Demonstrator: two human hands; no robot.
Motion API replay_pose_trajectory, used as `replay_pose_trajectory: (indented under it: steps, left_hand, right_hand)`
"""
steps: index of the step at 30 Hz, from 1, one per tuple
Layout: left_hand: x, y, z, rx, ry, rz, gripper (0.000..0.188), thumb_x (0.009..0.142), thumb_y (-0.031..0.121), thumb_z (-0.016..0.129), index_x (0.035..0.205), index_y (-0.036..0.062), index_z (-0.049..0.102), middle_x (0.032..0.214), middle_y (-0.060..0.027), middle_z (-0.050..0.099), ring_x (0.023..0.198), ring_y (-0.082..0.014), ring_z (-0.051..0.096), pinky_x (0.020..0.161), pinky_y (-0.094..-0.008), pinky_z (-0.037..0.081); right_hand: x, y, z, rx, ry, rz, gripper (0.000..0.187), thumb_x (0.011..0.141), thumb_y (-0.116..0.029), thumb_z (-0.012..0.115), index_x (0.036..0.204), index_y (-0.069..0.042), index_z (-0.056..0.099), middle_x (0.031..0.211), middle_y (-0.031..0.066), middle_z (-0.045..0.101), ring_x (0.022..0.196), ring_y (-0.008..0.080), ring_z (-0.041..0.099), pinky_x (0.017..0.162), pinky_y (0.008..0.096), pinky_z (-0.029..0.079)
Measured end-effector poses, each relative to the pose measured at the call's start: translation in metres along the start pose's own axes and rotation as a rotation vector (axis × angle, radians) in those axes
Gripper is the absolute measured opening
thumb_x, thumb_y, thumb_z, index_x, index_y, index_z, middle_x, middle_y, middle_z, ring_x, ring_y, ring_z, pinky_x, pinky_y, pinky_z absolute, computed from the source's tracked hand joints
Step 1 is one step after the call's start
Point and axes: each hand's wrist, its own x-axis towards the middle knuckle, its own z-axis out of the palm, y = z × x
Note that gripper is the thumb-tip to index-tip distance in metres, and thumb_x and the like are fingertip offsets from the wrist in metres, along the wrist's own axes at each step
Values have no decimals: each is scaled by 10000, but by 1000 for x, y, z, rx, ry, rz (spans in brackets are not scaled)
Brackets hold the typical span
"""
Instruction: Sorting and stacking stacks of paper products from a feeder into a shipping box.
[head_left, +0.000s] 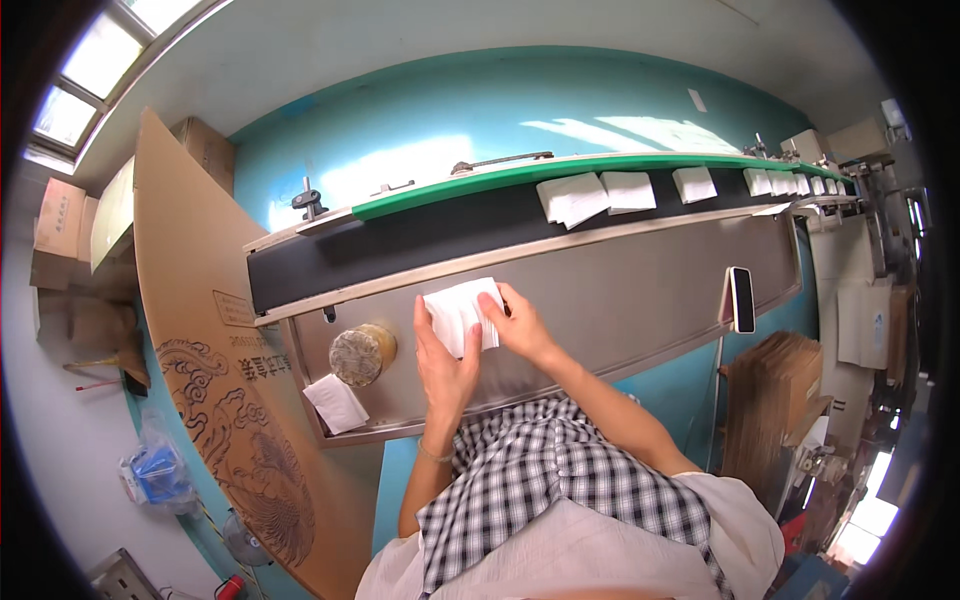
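Between my two hands, above the metal tray table (620,270), is a stack of folded white paper (460,312), perhaps napkins or tissues. My left hand (445,362) grips its left side and near edge, the thumb lying across the front. With bent fingers, my right hand (518,322) holds the right side. A round container (362,354) with a mottled grey top stands left of my left hand. Another white folded stack (337,403) lies at the tray's near left corner.
A black conveyor belt (400,250) runs along the far side, carrying several white stacks (630,192) toward the right. A large cardboard sheet (200,350) stands at the left. A phone (741,300) is mounted at the tray's right, above piled flat cardboard (765,410).
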Motion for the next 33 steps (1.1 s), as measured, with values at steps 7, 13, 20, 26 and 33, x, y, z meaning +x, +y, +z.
replay_pose_trajectory:
  steps: [7,13,20,26,33]
  left_hand:
    - [2,9,-6,314,48,103,1150,709,323,885,1548,21,159,1417,-299,417,1297,-451,451,1066,-509,385]
    - [3,10,-6,348,26,96,1182,670,331,905,1550,46,170,1399,-288,427,1286,-460,451,1058,-517,390]
    - [7,15,5,297,65,77,1136,692,274,880,1550,45,172,1421,-292,415,1319,-457,421,1091,-510,361]
    - [11,9,6,234,48,129,1070,747,197,803,1561,17,131,1516,-278,334,1394,-449,348,1151,-485,292]
    - [7,23,8,202,-19,41,1084,759,189,800,1565,3,100,1553,-295,277,1447,-431,289,1173,-461,263]
  right_hand:
    - [-1,-3,-24,406,-443,422,405,977,-345,640,1206,-11,624,995,27,668,863,99,604,714,267,510]
    - [13,3,-17,213,-311,172,429,956,-384,659,1176,-15,644,936,48,688,816,112,619,688,284,524]
    - [7,3,-17,581,-262,323,344,963,-290,645,1130,12,657,900,68,706,773,117,648,673,302,537]
    - [42,40,-47,403,-69,364,267,934,-163,629,1113,35,639,930,77,696,772,123,654,689,278,553]
    - [79,61,-136,422,650,178,515,957,-250,657,1327,21,421,842,100,669,578,118,610,472,241,473]
